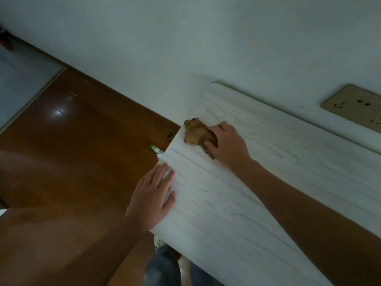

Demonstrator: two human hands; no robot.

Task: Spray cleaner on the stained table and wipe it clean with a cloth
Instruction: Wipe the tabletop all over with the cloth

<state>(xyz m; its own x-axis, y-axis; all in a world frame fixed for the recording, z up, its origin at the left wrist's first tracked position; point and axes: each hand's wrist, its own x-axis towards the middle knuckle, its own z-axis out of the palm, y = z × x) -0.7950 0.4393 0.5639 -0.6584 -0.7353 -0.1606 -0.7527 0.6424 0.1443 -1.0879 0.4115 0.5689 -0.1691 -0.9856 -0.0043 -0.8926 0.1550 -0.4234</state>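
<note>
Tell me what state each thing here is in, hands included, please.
Brown cloth: crumpled, on the table near its edge.
Table: white top, few dark specks beside the brown cloth.
Right hand: fingers curled over the brown cloth, pressing it down.
Left hand: flat, fingers straight, resting on the table's edge.
Green-capped bottle: beyond the table, partly hidden, untouched.
Wall socket: nothing plugged in.
</note>
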